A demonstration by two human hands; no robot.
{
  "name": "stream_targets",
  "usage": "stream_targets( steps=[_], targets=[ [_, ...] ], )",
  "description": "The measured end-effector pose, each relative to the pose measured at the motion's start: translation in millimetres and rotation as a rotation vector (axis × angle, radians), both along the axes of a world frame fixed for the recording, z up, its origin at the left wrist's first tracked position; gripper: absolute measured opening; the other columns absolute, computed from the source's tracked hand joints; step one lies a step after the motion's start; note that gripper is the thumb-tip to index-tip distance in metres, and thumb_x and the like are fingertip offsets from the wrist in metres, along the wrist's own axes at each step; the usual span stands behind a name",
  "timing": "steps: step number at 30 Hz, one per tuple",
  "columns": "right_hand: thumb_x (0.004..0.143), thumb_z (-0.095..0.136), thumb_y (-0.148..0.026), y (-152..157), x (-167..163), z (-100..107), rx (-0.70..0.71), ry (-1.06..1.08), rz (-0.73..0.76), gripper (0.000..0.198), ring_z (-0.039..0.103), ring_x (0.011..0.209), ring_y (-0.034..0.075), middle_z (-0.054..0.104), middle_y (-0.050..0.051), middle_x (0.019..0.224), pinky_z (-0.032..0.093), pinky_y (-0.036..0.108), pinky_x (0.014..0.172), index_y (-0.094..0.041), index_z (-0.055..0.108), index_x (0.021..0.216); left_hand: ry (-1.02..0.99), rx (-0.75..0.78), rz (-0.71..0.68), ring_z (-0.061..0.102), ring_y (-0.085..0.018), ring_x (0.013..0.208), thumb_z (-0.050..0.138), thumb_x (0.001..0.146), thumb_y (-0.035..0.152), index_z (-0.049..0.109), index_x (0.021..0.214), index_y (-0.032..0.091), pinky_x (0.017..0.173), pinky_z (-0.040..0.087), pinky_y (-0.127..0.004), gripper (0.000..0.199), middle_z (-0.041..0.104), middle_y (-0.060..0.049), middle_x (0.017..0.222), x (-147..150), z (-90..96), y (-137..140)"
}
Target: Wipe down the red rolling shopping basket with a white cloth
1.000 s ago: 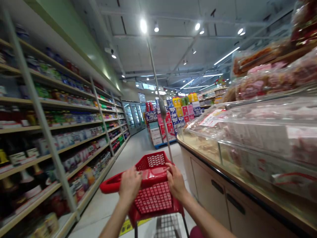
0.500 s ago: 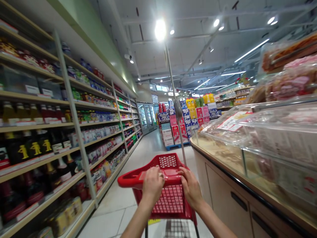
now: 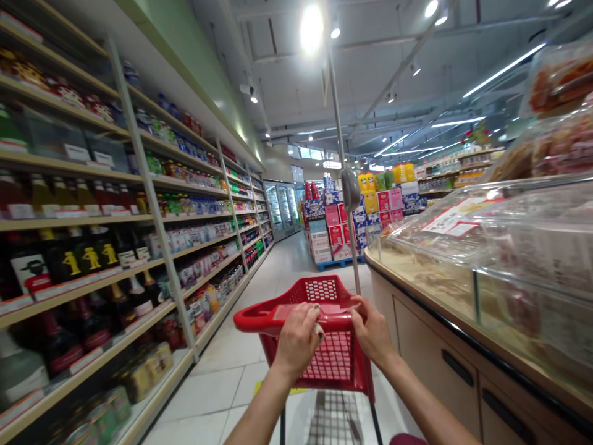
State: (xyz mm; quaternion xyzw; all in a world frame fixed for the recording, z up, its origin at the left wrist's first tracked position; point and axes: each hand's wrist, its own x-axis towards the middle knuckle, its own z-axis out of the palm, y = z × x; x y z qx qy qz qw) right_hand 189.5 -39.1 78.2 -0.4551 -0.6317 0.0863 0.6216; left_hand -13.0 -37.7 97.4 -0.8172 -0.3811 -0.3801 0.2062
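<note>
A red plastic shopping cart [image 3: 331, 364] stands upright in front of me. My left hand [image 3: 299, 337] lies over the middle of its handle, fingers curled down. A small whitish scrap [image 3: 319, 334], perhaps tissue or cloth, shows beneath those fingers; its kind is unclear. At the handle's right end, my right hand [image 3: 374, 327] is closed with bent fingers on the red bar. The left part of the handle [image 3: 254, 318] is uncovered. A thin metal pole [image 3: 354, 253] rises at the basket's right side, bearing a grey oval piece [image 3: 351, 190].
Long shelves [image 3: 180, 272] of bottles, cans and packets line the left side. Close on the right runs a wooden counter [image 3: 430, 346] with clear plastic packs [image 3: 523, 235]. Ahead, stacked cartons [image 3: 340, 235] sit on a blue pallet [image 3: 340, 264]. Glass-door coolers [image 3: 282, 207] stand farther back.
The view has turned slightly left, so the cart and pole appear farther right. My left hand has slid a little right along the handle; my right hand stays at its right end.
</note>
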Motion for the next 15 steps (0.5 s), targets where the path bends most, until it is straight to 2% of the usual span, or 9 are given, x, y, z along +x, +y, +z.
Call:
stream_targets(
  steps=[2, 4, 6, 8, 12, 13, 15],
  targets=[
    [0.077, 0.039, -0.023, -0.5, 3.6, -1.9, -0.003, 0.002, 0.049, 0.023, 0.059, 0.072, 0.017, 0.062, 0.002, 0.075, 0.046, 0.028, 0.067, -0.018, 0.049, 0.097, -0.042, -0.027, 0.057, 0.049, -0.019, 0.105, 0.04, 0.077, 0.024, 0.054, 0.102, 0.019, 0.092, 0.04, -0.037, 0.028, 0.059, -0.006, 0.108, -15.1, 2.2, 5.4],
    [0.077, 0.038, -0.022, -2.1, 4.7, -2.6, 0.003, -0.007, 0.062, 0.023, 0.059, 0.076, 0.017, 0.062, 0.003, 0.079, 0.046, 0.03, 0.07, -0.019, 0.05, 0.096, -0.223, -0.041, 0.252, 0.054, -0.02, 0.096, 0.038, 0.078, 0.025, 0.056, 0.094, 0.018, 0.086, 0.044, -0.039, 0.026, 0.062, -0.007, 0.098, -39.9, 5.4, 12.1],
    [0.077, 0.038, -0.022, -3.7, 3.3, -2.2, 0.016, -0.024, 0.035, 0.023, 0.059, 0.078, 0.017, 0.062, 0.003, 0.081, 0.046, 0.031, 0.073, -0.019, 0.051, 0.095, -0.296, -0.045, 0.341, 0.056, -0.022, 0.09, 0.035, 0.078, 0.023, 0.057, 0.09, 0.016, 0.082, 0.045, -0.043, 0.026, 0.063, -0.009, 0.094, -51.5, 7.3, 14.3],
    [0.076, 0.038, -0.022, -4.6, 1.6, -1.9, 0.025, -0.036, 0.005, 0.022, 0.058, 0.078, 0.018, 0.061, 0.004, 0.083, 0.046, 0.032, 0.074, -0.019, 0.052, 0.094, -0.291, -0.069, 0.312, 0.055, -0.02, 0.091, 0.034, 0.077, 0.02, 0.056, 0.091, 0.017, 0.084, 0.045, -0.041, 0.026, 0.062, -0.007, 0.096, -39.0, 7.1, 10.2],
    [0.078, 0.036, -0.023, -4.7, 4.5, -2.5, 0.038, -0.033, 0.021, 0.024, 0.059, 0.081, 0.017, 0.063, 0.004, 0.084, 0.046, 0.033, 0.077, -0.019, 0.052, 0.096, -0.052, -0.118, 0.009, 0.048, -0.018, 0.106, 0.04, 0.076, 0.019, 0.054, 0.1, 0.019, 0.093, 0.039, -0.037, 0.028, 0.058, -0.005, 0.108, 8.3, 10.2, -0.4],
    [0.079, 0.035, -0.024, -5.0, 5.9, -2.7, 0.039, -0.033, 0.03, 0.024, 0.059, 0.083, 0.017, 0.063, 0.004, 0.085, 0.046, 0.033, 0.078, -0.019, 0.051, 0.097, -0.029, -0.13, -0.003, 0.047, -0.018, 0.106, 0.04, 0.075, 0.02, 0.053, 0.101, 0.019, 0.093, 0.039, -0.037, 0.028, 0.057, -0.006, 0.108, 13.0, 12.9, -0.3],
    [0.082, 0.033, -0.026, -6.7, 7.5, -2.9, 0.031, -0.037, 0.038, 0.027, 0.059, 0.086, 0.017, 0.064, 0.003, 0.088, 0.045, 0.033, 0.08, -0.02, 0.051, 0.101, -0.096, -0.152, 0.098, 0.051, -0.02, 0.1, 0.039, 0.076, 0.02, 0.054, 0.1, 0.017, 0.089, 0.041, -0.039, 0.028, 0.059, -0.008, 0.103, 14.4, 18.9, 3.1]
  ],
)
